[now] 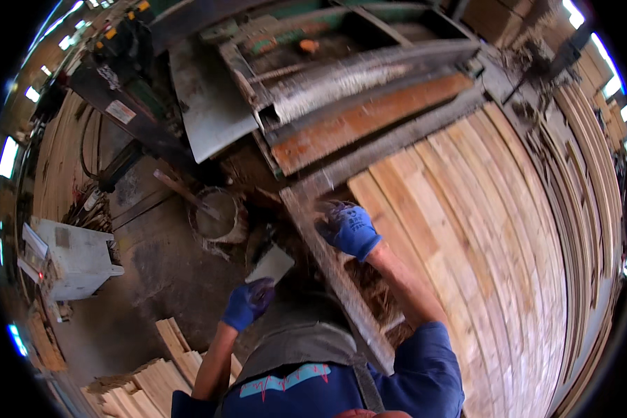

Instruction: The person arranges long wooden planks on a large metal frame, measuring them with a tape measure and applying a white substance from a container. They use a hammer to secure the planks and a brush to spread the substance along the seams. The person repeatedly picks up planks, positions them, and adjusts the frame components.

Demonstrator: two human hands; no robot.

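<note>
My left hand (249, 304), in a blue glove with dark fingers, is closed around one end of a flat, pale rectangular plate (272, 265) that resembles a scraper. My right hand (350, 230), gloved alike, is over the worn edge beam (331, 268) of a bench, beside the ends of the boards. Its fingers are blurred, so whether they hold anything is hidden. Pale wooden boards (467, 237) lie side by side on the bench to the right. Ahead of my left hand stands a bucket (219, 217) of greyish contents with a wooden stick (184, 191) in it.
A machine frame with a rusty orange bar (373, 122) crosses the far side, with a grey metal sheet (212, 104) at its left. A whitish box-like unit (76, 258) stands at left. Stacked planks (153, 383) lie near left, and long strips (585, 188) far right.
</note>
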